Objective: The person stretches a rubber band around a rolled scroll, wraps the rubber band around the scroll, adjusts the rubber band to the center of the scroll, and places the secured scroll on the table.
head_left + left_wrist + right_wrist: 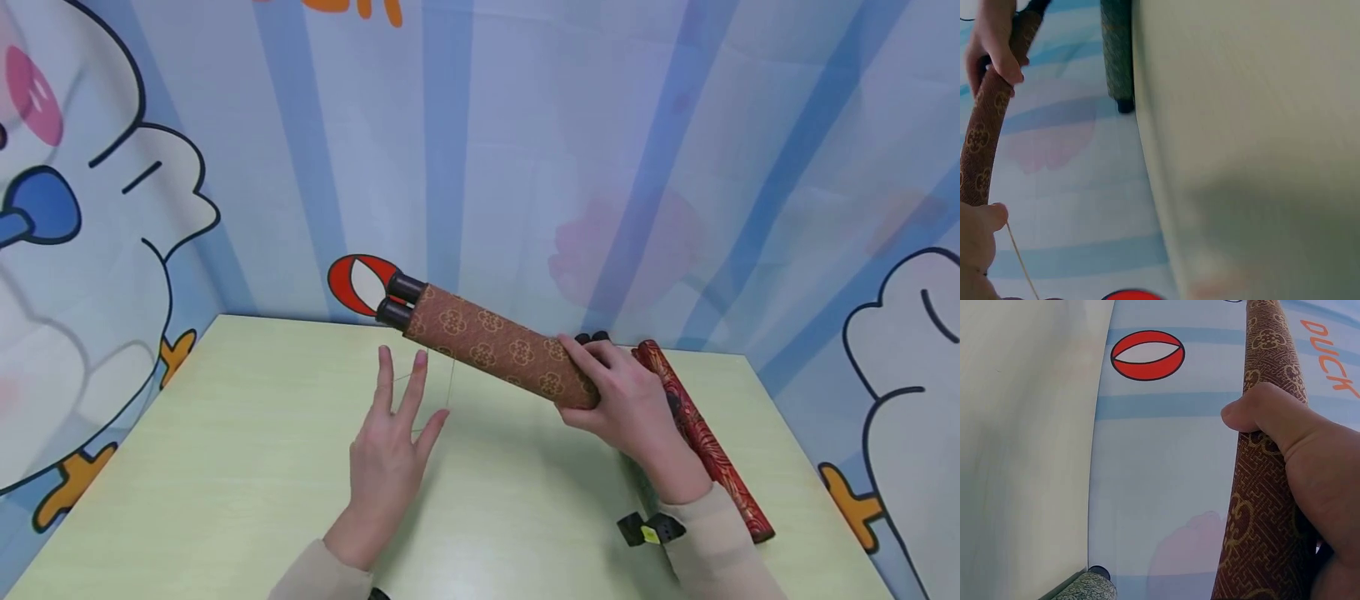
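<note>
A brown patterned scroll [495, 346] is held tilted above the pale green table [225, 467]. The right hand [630, 408] has its grip curled round the scroll's near end. The left hand [390, 454] hovers beneath the scroll, fingers spread, a thin string [450, 387] just beside its fingertips. A red scroll [705, 442] lies on the table to the right of the brown one.

Bright even light, blurry wrist views

A pale green table [225, 467] is seen before a cartoon backdrop. A red patterned scroll [705, 442] is laid on it along the right edge, and a small black clip [649, 528] is set just left of that scroll's near end.
</note>
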Demonstrator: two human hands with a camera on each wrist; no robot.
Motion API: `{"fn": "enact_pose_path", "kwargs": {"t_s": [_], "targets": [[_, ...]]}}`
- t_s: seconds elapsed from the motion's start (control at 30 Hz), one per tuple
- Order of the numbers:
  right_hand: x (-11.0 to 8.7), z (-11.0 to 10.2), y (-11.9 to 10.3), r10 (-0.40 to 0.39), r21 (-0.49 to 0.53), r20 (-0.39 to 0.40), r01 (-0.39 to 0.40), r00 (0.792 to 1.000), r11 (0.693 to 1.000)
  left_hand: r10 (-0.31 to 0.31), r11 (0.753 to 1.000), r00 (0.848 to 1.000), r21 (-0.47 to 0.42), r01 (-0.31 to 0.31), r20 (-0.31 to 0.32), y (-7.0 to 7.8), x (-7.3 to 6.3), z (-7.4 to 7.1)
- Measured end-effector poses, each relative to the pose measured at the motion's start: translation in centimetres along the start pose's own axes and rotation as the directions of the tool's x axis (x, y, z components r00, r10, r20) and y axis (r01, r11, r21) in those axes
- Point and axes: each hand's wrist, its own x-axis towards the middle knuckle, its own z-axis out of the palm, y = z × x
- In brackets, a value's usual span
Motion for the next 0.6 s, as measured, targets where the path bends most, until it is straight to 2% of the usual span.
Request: {"fn": "enact_pose_path", "kwargs": {"t_s": [0.1, 0.23, 0.33, 0.5, 0.6], "targets": [[-0.1, 0.1, -0.1, 0.005, -0.005, 0.009, -0.004, 1.0, 1.0, 0.146, 0.982, 0.986, 0.128, -0.135, -0.078, -0.9, 0.7, -0.6], [-0.2, 0.2, -0.4, 0.009, 0.006, 0.013, -0.009, 1.0, 1.0, 0.304, 0.934, 0.942, 0.241, -0.264, -0.145, -1.9, 2.4, -1.3], [-0.2, 0.5, -0.7, -0.002, 0.018, 0.01, 0.002, 1.0, 1.0, 0.411, 0.889, 0.89, 0.3, -0.344, -0.198, -2.7, 3.5, -1.7], [-0.3, 0.8, -1.1, -0.04, 0.018, -0.008, 0.04, 0.999, 0.999, 0.537, 0.824, 0.806, 0.36, -0.438, -0.249, -3.9, 4.8, -2.1], [-0.4, 1.0, -1.4, -0.051, 0.021, -0.007, 0.051, 0.999, 0.998, 0.578, 0.8, 0.772, 0.365, -0.475, -0.263, -4.3, 5.3, -2.3]]}}
